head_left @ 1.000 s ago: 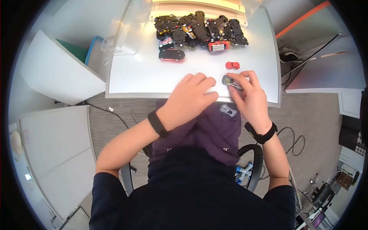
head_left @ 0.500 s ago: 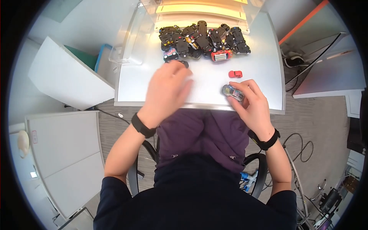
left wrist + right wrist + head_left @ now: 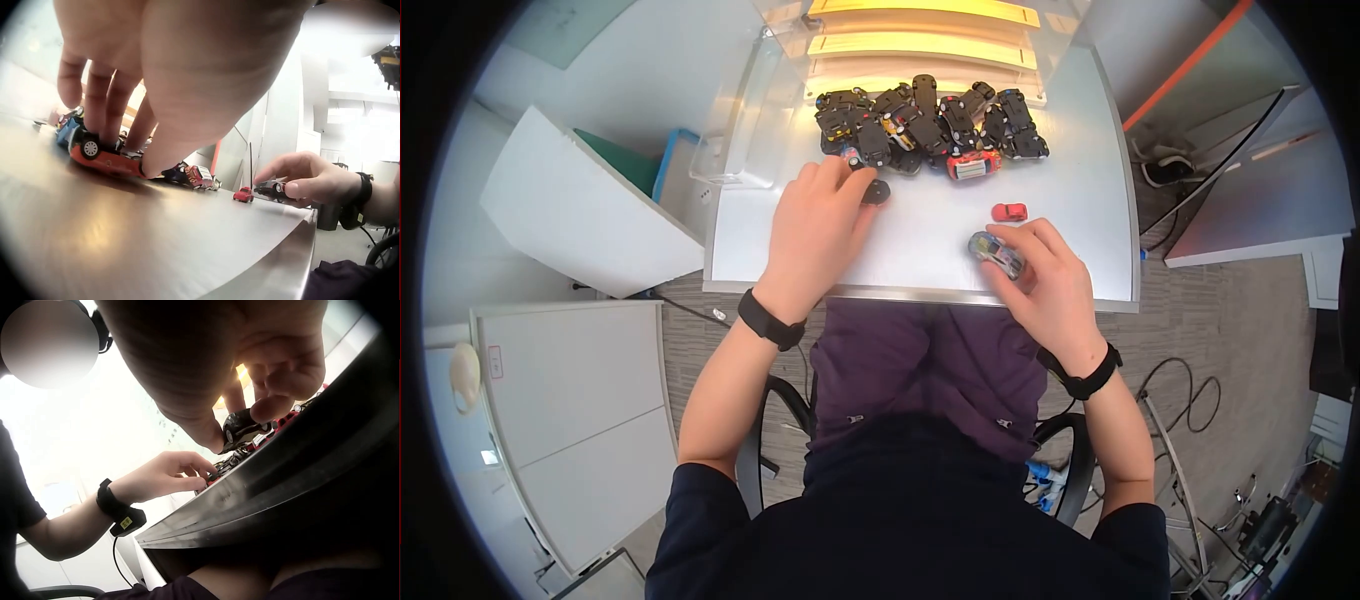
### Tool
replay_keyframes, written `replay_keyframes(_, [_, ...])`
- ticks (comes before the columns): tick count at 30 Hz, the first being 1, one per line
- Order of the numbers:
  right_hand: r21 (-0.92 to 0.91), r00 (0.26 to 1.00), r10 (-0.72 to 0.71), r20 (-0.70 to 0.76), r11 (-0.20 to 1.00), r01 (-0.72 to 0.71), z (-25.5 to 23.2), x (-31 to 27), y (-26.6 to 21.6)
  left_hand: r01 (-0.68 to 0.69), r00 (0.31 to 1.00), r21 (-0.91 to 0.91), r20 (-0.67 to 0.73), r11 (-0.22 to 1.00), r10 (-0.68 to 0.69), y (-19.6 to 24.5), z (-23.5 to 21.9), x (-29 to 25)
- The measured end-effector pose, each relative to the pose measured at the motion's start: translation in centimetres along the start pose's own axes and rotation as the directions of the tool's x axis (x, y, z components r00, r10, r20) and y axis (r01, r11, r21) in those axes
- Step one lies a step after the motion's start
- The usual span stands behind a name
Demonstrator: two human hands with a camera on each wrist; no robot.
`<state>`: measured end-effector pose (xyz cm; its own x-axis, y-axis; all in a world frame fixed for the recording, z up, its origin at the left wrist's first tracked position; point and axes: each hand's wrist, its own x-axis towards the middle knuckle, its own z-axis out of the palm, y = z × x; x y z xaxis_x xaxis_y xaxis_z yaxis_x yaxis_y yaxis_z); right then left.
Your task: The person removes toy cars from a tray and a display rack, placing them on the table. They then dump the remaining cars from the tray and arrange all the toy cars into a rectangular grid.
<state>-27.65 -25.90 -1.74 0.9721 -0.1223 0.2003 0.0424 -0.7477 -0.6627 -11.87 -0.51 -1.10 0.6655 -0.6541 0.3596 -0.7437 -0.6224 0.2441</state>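
Note:
My left hand (image 3: 817, 220) reaches over an overturned red toy car (image 3: 109, 164) with a black underside. In the left wrist view its fingers come down on the far side and the thumb lies against the near end, gripping it; much of the car is covered in the head view. My right hand (image 3: 1055, 285) pinches a grey toy car (image 3: 997, 254) with coloured markings between thumb and fingers, near the table's front edge. Just beyond that car sits a small red car (image 3: 1009, 212) on its wheels.
A heap of toy cars (image 3: 925, 130), most showing black undersides, lies at the back of the white table (image 3: 920, 245). Behind it rise yellow-lit shelves (image 3: 925, 47) between clear panels. A clear container (image 3: 740, 165) stands at the left.
My left hand has moved left and forward onto the overturned car. A silvery car seen over the lap a second ago is out of sight. The right hand keeps its grey car.

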Motion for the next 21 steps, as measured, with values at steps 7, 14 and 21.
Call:
replay_keyframes(7, [-0.011, 1.0, -0.02, 0.019, 1.0, 0.02, 0.3, -0.1, 0.2, -0.072, 0.992, -0.164, 0.086, 0.984, 0.087, 0.2, -0.2, -1.8])
replay_keyframes(14, [0.009, 0.997, -0.05, 0.056, 0.999, 0.05, 0.7, 0.8, -0.4, 0.106, 0.987, -0.417, 0.154, 0.903, -0.045, -0.1, -0.8, -2.3])
replay_keyframes(21, [-0.027, 0.993, -0.098, 0.059, 0.995, 0.1, 1.0, 1.5, -0.6, -0.06, 0.994, -0.233, 0.074, 0.971, 0.079, -0.8, -0.8, -2.5])
